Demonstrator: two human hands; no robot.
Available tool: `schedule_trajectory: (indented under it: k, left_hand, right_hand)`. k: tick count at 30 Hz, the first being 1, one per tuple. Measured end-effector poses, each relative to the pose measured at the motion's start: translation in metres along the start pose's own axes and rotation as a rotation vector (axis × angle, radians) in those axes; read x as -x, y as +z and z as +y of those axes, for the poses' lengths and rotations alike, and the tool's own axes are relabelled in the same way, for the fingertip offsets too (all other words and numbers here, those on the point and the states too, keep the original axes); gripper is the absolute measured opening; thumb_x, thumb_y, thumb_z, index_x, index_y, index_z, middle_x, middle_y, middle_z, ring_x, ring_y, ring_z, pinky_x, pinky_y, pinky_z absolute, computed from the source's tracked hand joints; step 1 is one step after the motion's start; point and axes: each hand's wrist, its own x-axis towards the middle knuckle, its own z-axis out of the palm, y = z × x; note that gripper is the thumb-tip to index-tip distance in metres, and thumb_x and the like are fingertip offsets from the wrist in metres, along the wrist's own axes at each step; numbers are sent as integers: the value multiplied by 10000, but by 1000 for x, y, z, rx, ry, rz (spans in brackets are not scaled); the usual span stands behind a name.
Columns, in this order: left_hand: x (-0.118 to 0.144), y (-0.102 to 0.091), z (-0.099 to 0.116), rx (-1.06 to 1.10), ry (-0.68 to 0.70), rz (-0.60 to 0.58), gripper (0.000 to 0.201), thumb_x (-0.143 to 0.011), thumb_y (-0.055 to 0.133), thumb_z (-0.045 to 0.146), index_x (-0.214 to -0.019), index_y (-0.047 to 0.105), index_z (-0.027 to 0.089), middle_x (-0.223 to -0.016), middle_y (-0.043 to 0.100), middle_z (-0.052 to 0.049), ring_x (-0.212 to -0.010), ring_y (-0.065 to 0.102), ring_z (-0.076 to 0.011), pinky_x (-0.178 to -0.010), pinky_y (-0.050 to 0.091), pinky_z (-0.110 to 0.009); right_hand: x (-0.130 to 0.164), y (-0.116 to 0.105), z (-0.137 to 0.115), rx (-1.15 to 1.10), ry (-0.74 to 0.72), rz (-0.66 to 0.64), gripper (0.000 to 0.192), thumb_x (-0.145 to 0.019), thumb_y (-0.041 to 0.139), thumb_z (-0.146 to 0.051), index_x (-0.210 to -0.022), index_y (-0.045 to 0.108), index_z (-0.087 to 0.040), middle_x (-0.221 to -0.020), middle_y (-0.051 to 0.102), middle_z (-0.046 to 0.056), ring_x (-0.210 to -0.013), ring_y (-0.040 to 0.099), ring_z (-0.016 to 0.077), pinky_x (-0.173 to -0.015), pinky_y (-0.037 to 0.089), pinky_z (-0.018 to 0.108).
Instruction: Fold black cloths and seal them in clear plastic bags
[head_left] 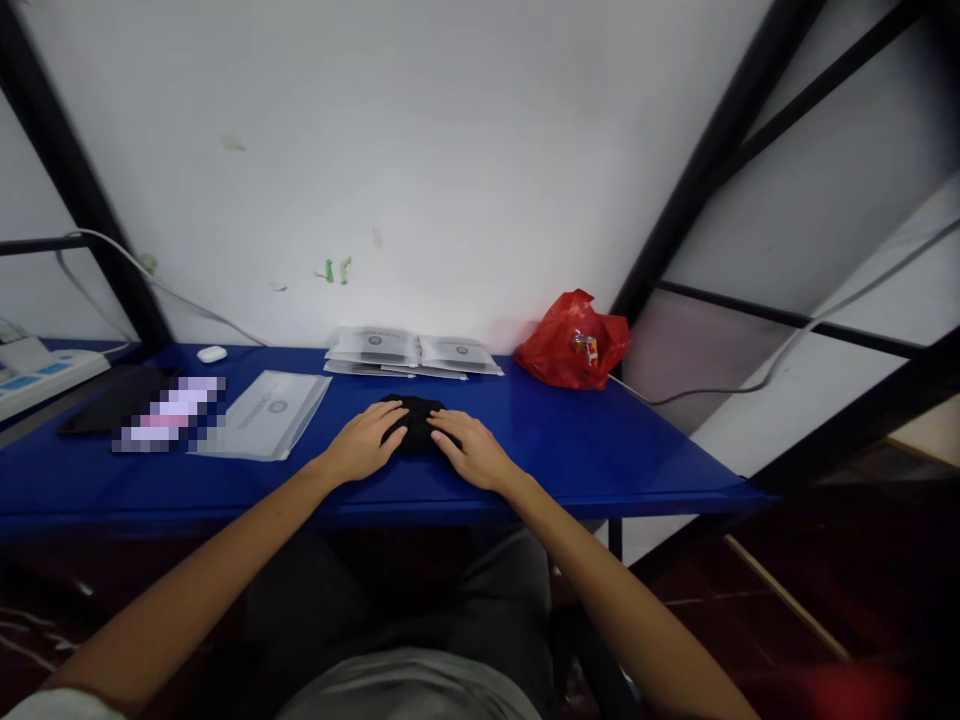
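A small black bundle of what looks like folded fabric (417, 428) lies on the blue table near its front edge. My left hand (365, 440) rests on the left side of it, fingers stretched over the top and thumb apart. From the right, my right hand (474, 450) lies on the same bundle with its fingers extended and slightly spread. Both palms face down. The bundle's exact kind cannot be made out, and its sides are partly covered by my fingers. Left of my hands, a frosted zip pouch (274, 415) lies flat.
Several frosted pouches (375, 350) are stacked against the wall. A red plastic bag (559, 345) stands at the back right. On the left are a phone (169, 415), a black flat item (97, 405), a white earbud case (212, 354) and a power strip (56, 378).
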Motion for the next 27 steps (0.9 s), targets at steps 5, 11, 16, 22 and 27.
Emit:
schedule_trajectory:
  k: [5,11,16,22,27]
  left_hand:
    - [3,1,2,25,-48,-1,423,-934,335,359,-1272,511,175,-1362,488,-76,-1286,394,-208,-1088,315,-398]
    - [3,-2,5,47,-84,-21,424,-934,334,364,-1277,507,185,-1376,475,-67,-1298,379,-208,-1095,302,-398]
    - [3,1,6,45,-74,0,419,-937,333,354,-1271,511,174,-1378,474,-74,-1296,382,-203,-1093,302,-385]
    - [4,-1,8,39,-86,-1,423,-943,322,355,-1283,497,174,-1384,467,-82,-1298,382,-206,-1070,325,-391]
    - [7,-9,11,21,-80,26,417,-950,318,355,-1287,478,168,-1372,475,-86,-1276,402,-205,-1045,345,-386]
  right_hand:
    - [1,2,3,-13,8,3,358,-932,401,-332,-1205,589,-197,-1247,599,85,-1211,503,207,-1045,384,424]
    - [2,5,5,-14,18,4,367,-929,401,-347,-1206,590,-196,-1258,591,92,-1211,504,218,-1049,380,439]
    - [2,4,5,-18,42,-3,376,-924,403,-356,-1210,585,-194,-1275,578,96,-1219,496,227,-1051,379,447]
    - [2,4,7,-30,43,-12,385,-923,398,-379,-1212,576,-198,-1272,580,95,-1223,490,226,-1052,374,457]
    - [-4,0,4,-31,45,13,389,-908,421,-397,-1218,566,-211,-1246,594,102,-1193,514,240,-1028,392,474]
